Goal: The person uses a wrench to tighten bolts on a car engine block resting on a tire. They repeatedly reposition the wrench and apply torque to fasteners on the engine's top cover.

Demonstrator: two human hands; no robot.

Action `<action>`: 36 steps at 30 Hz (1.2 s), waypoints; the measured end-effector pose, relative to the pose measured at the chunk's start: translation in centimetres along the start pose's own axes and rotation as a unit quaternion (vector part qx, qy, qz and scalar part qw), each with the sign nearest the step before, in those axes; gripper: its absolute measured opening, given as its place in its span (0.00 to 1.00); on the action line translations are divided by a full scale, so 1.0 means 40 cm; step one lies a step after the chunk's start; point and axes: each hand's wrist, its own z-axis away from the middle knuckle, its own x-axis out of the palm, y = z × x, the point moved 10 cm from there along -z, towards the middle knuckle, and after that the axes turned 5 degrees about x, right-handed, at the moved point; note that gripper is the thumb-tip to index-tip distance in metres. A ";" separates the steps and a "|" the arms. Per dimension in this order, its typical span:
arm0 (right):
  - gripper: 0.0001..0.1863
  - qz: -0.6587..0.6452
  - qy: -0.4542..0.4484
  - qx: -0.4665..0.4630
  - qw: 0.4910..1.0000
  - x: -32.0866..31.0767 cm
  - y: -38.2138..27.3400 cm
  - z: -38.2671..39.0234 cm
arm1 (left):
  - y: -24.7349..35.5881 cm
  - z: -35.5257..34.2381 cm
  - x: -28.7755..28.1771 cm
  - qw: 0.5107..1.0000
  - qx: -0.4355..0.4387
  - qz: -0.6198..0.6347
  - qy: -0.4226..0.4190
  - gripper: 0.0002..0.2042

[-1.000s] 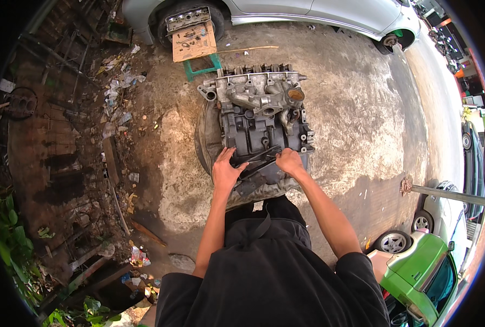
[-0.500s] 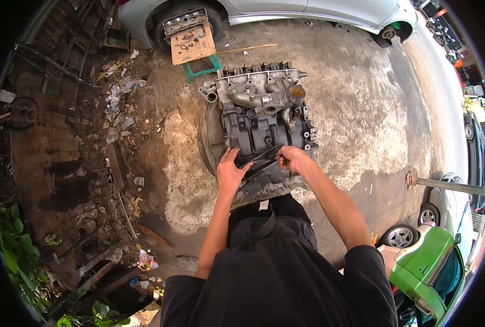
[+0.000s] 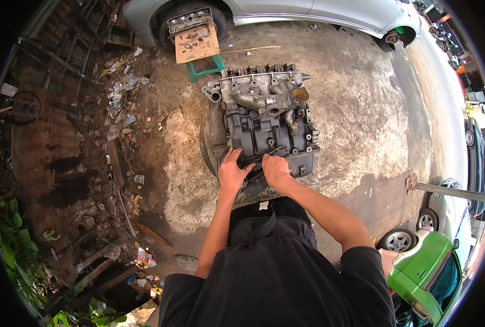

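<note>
An engine [image 3: 261, 131] lies in front of me, its silvery intake manifold [image 3: 253, 100] on the far side and its dark block on the near side. My left hand [image 3: 231, 173] rests on the block's near left part, thumb and fingers spread apart. Beside it, my right hand [image 3: 276, 171] is closed in a fist low over the block. A narrow dark bar-like piece [image 3: 278, 150] shows just past the right knuckles. Whether the fist grips that piece is hidden by the hand. Under the engine is a worn tyre-like round support [image 3: 210, 136].
Beyond the engine, a green stool [image 3: 205, 66] carries a board [image 3: 197, 44] with small parts, and a metal engine part [image 3: 189, 22] lies at its far end. A silver car [image 3: 308, 12] stands behind. Litter [image 3: 123, 90] lies leftward; a green vehicle [image 3: 425, 261] is at right.
My right hand has moved left across the block, closer to my left hand, and its back now faces up. The left hand stays nearly in place. The whole view has shifted slightly.
</note>
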 end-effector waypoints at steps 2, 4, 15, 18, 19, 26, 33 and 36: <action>0.13 0.152 0.043 -0.034 0.987 0.013 -0.043 0.014 | -0.004 0.002 -0.003 1.000 -0.008 0.007 0.007 0.32; 0.13 0.215 0.044 -0.025 0.975 0.033 -0.051 0.021 | 0.002 -0.001 -0.001 1.000 -0.004 0.007 0.006 0.33; 0.19 -0.255 0.103 0.171 0.946 0.034 0.126 -0.002 | 0.007 -0.003 -0.011 1.000 -0.013 0.013 0.003 0.32; 0.12 -0.651 -0.005 0.333 0.682 0.148 0.151 0.035 | 0.013 -0.002 -0.011 1.000 0.008 0.005 0.002 0.32; 0.10 -0.781 -0.068 0.362 0.504 0.190 0.107 0.053 | 0.010 -0.001 -0.010 1.000 0.003 0.016 0.006 0.32; 0.05 -0.883 -0.023 0.394 0.253 0.169 0.064 0.117 | 0.006 -0.003 -0.005 1.000 0.012 0.006 0.012 0.32; 0.06 -0.853 -0.058 0.372 0.362 0.162 0.074 0.076 | 0.014 -0.004 -0.014 1.000 0.020 0.005 0.017 0.31; 0.09 -0.763 -0.048 0.373 0.527 0.166 0.098 0.061 | 0.008 0.000 -0.015 1.000 -0.008 0.016 0.016 0.31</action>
